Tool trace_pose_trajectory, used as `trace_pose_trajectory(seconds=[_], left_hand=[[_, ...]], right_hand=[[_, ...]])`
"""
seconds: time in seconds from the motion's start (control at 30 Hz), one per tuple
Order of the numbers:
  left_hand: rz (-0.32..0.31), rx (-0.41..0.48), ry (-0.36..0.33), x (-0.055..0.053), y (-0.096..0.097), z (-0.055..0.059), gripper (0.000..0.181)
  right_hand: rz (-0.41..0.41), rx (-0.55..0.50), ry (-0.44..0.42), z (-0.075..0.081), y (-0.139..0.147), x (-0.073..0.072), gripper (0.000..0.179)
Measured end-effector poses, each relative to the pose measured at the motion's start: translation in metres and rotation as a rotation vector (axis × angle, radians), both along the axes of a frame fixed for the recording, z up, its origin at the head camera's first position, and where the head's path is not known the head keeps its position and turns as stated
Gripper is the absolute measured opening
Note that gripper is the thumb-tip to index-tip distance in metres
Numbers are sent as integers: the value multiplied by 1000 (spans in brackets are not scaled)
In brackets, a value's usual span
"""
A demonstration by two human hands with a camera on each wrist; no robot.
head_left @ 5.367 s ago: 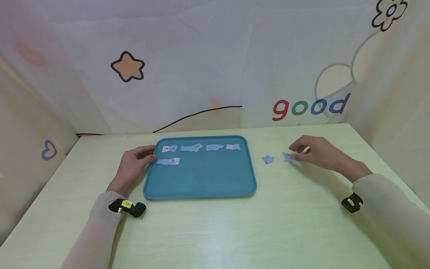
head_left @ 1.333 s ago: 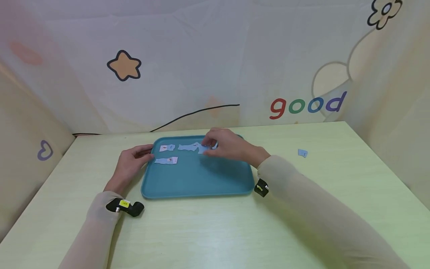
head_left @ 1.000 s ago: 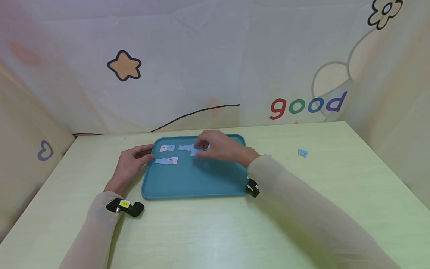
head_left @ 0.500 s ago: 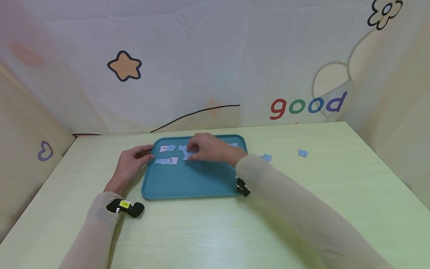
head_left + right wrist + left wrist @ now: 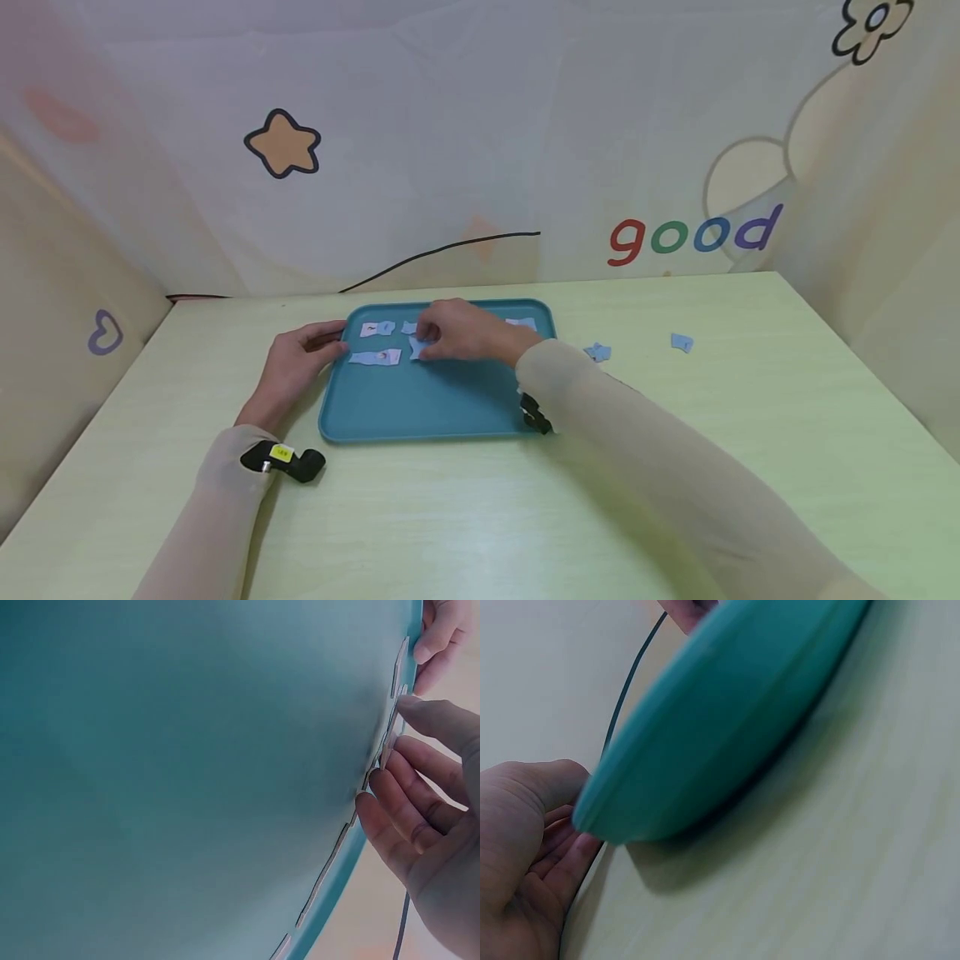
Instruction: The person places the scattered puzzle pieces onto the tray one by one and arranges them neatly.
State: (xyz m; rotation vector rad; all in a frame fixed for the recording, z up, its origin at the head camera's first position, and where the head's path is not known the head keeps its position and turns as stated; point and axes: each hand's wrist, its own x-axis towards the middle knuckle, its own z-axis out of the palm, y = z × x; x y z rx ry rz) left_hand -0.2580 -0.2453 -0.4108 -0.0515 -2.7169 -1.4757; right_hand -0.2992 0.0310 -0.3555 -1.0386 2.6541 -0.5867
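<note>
My left hand (image 5: 296,362) holds the left edge of a blue-green tray (image 5: 442,412); in the left wrist view its thumb (image 5: 559,782) and fingers lie at the rim. Over the tray, my right hand (image 5: 472,329) pinches a torn light-blue paper piece (image 5: 416,348) between thumb and fingers, low in the second row. To its left lies a blue-and-pink paper strip (image 5: 375,357). Along the back row are a small paper scrap (image 5: 377,328), a strip (image 5: 408,327) partly behind my fingers, and another scrap (image 5: 521,322) on the right. The hand hides the rest of that row.
Two more torn paper pieces lie on the pale table right of the tray: a jagged one (image 5: 597,352) close by and a smaller one (image 5: 682,342) farther right. A printed curtain (image 5: 420,167) rises behind the table's back edge.
From the table at the right, my right hand has brought the torn piece over the tray, then left along the back row to beside the second-row strip. My left hand stays at the tray edge.
</note>
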Motion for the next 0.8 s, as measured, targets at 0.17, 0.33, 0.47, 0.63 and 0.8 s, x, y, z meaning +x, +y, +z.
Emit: trace_pose_trajectory(seconds=[0.17, 0.33, 0.47, 0.63, 0.8], left_hand=[[-8, 3, 6, -1, 0, 0, 47], [-7, -5, 14, -1, -1, 1, 47], [-9, -9, 16, -1, -1, 0, 46], [-5, -8, 16, -1, 0, 0, 46], [3, -2, 6, -1, 0, -1, 46]], right_hand=[[0, 15, 4, -1, 0, -2, 30], [-8, 22, 1, -1, -1, -1, 31], [-8, 21, 1, -1, -1, -1, 31], [-1, 6, -3, -1, 1, -2, 32], [6, -43, -16, 0, 9, -1, 31]])
